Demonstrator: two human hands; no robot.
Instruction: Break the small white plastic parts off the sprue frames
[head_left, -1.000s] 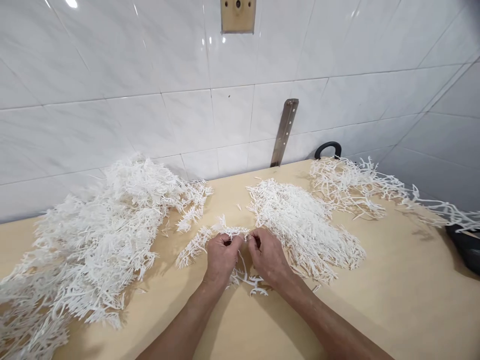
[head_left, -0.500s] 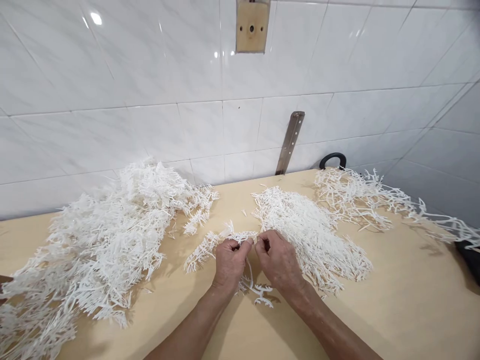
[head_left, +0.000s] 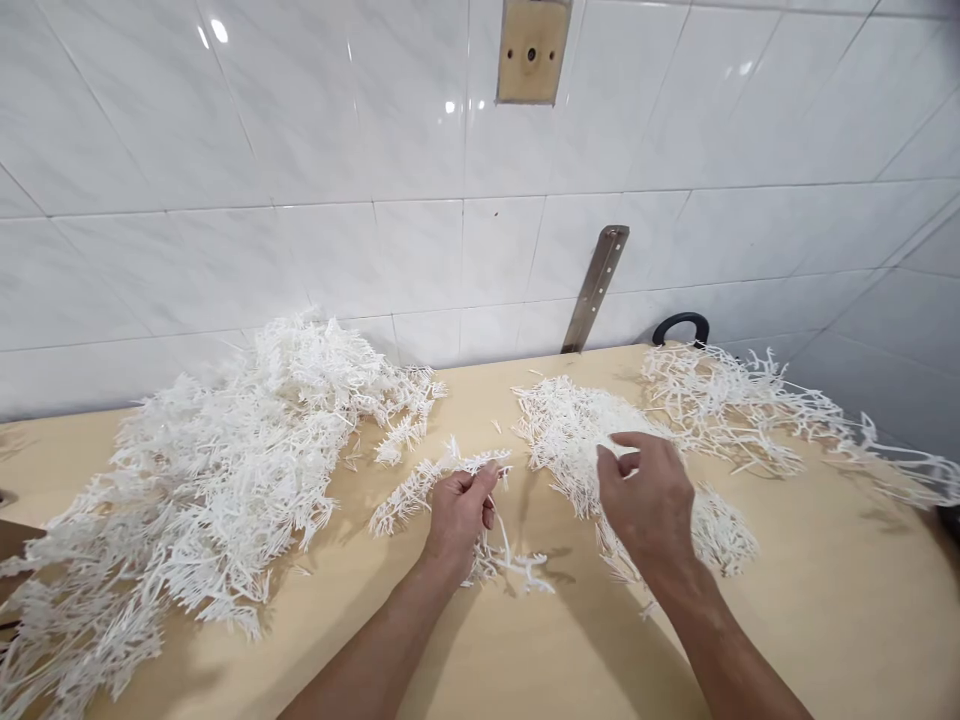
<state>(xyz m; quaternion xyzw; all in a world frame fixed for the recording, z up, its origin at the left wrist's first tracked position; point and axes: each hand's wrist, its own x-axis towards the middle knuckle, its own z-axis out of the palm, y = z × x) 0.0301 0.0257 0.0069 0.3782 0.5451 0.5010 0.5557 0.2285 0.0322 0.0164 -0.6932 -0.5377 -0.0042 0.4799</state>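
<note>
My left hand point(head_left: 459, 515) is closed, thumb against fingers, on a white branched plastic sprig point(head_left: 480, 462). Part of the sprig sticks out past the thumb, and a thin branched stem point(head_left: 517, 565) hangs below the hand. My right hand point(head_left: 649, 500) is above the heap of small white plastic pieces point(head_left: 577, 410), its thumb and forefinger curved and apart, with nothing visible between them. To the left of my left hand lies another white sprig cluster point(head_left: 405, 497). A large pile of bushy white sprigs point(head_left: 247, 470) covers the table's left part.
Bare branched white stems point(head_left: 735, 405) lie in a tangle at the right. Behind them a black curved handle point(head_left: 681, 328) rises at the table's back edge. A metal strip point(head_left: 596, 288) leans on the tiled wall point(head_left: 420, 260). The table point(head_left: 525, 660) is light wood-coloured.
My right hand has moved away from the left, rightward over the heap of small pieces, and its fingers have parted. The left hand keeps its hold on the sprig. The view has shifted slightly.
</note>
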